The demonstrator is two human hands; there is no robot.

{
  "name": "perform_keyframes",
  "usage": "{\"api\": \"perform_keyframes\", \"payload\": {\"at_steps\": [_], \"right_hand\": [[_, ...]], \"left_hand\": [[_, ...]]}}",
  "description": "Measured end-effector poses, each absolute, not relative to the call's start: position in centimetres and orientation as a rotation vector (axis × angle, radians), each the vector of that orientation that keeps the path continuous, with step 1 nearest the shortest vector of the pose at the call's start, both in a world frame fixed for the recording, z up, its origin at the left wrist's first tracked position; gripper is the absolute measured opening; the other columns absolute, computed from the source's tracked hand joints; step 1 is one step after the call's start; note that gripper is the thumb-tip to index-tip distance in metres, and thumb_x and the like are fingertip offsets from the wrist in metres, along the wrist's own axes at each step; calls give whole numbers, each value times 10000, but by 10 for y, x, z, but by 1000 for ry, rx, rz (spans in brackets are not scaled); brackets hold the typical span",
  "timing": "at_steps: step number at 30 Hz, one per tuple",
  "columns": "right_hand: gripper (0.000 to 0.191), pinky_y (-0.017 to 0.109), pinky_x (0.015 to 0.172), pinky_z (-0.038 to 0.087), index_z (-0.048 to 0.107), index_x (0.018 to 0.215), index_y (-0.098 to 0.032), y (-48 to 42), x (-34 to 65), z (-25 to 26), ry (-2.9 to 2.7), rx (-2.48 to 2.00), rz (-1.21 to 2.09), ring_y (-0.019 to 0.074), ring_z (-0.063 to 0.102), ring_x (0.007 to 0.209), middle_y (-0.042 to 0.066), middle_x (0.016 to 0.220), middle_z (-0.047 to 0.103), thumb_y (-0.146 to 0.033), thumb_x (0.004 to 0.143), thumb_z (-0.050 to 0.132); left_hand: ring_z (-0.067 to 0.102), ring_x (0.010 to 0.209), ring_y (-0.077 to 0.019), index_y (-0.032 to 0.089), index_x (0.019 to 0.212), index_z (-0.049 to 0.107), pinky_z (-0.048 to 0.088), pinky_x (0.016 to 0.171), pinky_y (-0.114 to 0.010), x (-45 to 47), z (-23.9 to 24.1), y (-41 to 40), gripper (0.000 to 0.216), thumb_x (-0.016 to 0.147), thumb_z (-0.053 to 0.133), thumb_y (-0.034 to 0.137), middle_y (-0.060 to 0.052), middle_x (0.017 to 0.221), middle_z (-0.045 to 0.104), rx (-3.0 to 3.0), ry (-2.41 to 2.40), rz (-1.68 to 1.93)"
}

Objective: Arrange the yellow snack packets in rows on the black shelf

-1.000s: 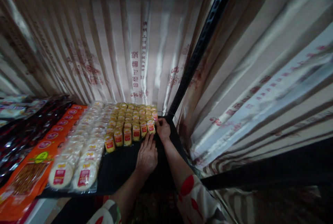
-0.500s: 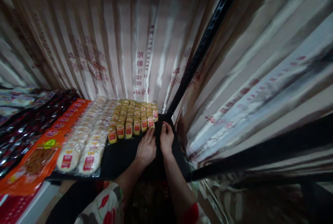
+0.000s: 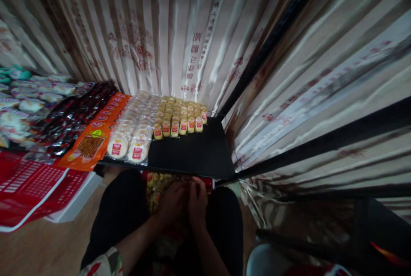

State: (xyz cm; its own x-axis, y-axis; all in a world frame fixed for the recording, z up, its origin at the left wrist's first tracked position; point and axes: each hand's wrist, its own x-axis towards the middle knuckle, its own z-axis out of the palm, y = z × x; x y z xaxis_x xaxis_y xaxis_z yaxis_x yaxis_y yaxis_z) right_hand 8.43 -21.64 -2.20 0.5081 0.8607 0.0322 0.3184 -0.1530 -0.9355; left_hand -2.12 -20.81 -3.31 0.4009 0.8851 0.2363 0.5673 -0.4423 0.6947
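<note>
Both my hands are low, below the front edge of the black shelf (image 3: 192,156), over a red and yellow bag or box of goods (image 3: 157,184) between my knees. My left hand (image 3: 170,203) and my right hand (image 3: 197,199) are side by side, fingers curled down into the dim contents; what they hold is too dark to make out. On the shelf stand rows of small yellow packets with red labels (image 3: 178,117), with several round white cakes in clear wrap (image 3: 131,135) to their left.
Orange snack packs (image 3: 93,139) and dark red packs (image 3: 70,117) lie further left on the shelf. A red and white printed box (image 3: 38,186) sits on the floor at left. A shiny printed curtain (image 3: 180,32) and black shelf posts (image 3: 272,40) close off the back and right.
My hands have left the front row of yellow packets and dropped to the bag between my knees. The view has pulled back and tilted down.
</note>
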Motion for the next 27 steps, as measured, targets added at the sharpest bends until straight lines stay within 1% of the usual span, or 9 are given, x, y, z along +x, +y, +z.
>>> {"api": "perform_keyframes", "payload": {"at_steps": [4, 7, 9, 12, 15, 19, 22, 25, 27], "right_hand": [[279, 338, 872, 445, 624, 956, -181, -229, 65, -58, -1306, -1847, 793, 214, 603, 962, 100, 1004, 663, -211, 776, 413], [313, 346, 880, 431, 661, 924, -177, -239, 51, -78, -1604, -1961, 844, 235, 607, 977, 114, 1011, 672, -117, 741, 414], [316, 356, 867, 428, 675, 905, -151, -245, 46, -85, -1786, -1993, 861, 257, 616, 950, 140, 986, 680, -88, 723, 425], [296, 356, 818, 437, 690, 847, -149, -251, 43, -89, -1923, -1970, 878, 266, 629, 883, 143, 921, 692, -77, 714, 435], [309, 346, 824, 434, 681, 851, -165, -253, 46, -90, -1823, -1961, 810, 241, 618, 887, 122, 907, 687, -89, 747, 400], [345, 424, 975, 338, 615, 1027, -159, -249, 59, -85, -1519, -1973, 481, 245, 477, 1135, 133, 1137, 588, -141, 776, 378], [395, 452, 1013, 294, 583, 1100, -160, -241, 71, -78, -1381, -2029, 378, 254, 381, 1230, 132, 1249, 503, -140, 764, 376], [399, 442, 989, 326, 617, 1072, -191, -232, 82, -77, -1348, -2130, 380, 279, 403, 1218, 127, 1246, 504, -130, 732, 419], [405, 444, 958, 357, 644, 1036, -225, -228, 86, -84, -1346, -2183, 374, 296, 451, 1178, 120, 1209, 535, -116, 699, 448]], "left_hand": [[512, 1118, -190, 115, 1131, 578, 407, 970, -308, -49, -64, -234, 405, 787, 366, 88, -129, 1187, 579, 2031, 1519, 419], [535, 1079, -212, 147, 1118, 590, 417, 936, -341, -58, -73, -236, 383, 816, 358, 115, -125, 1124, 613, 1980, 1642, 141], [545, 1060, -205, 177, 1146, 575, 417, 920, -335, -60, -75, -237, 399, 827, 345, 109, -107, 1104, 625, 1999, 1632, 77], [536, 1079, -199, 193, 1251, 491, 422, 902, -321, -60, -80, -240, 472, 828, 319, 77, -106, 1168, 596, 2035, 1632, 69], [521, 1099, -213, 194, 1230, 512, 425, 898, -324, -61, -85, -245, 457, 830, 317, 88, -107, 1173, 594, 2086, 1590, 70], [500, 1126, -224, 148, 1240, 500, 399, 942, -341, -63, -88, -247, 450, 820, 342, 106, -122, 1175, 593, 2125, 1508, 70], [500, 1127, -230, 114, 1196, 537, 377, 969, -342, -63, -87, -246, 440, 801, 345, 94, -133, 1149, 606, 2134, 1493, 43], [525, 1098, -234, 115, 1108, 597, 339, 1003, -357, -61, -87, -245, 398, 781, 371, 95, -135, 1105, 630, 2162, 1470, -7], [529, 1097, -232, 127, 1099, 602, 346, 994, -352, -60, -88, -244, 401, 759, 393, 89, -127, 1112, 631, 2146, 1493, -32]]}}
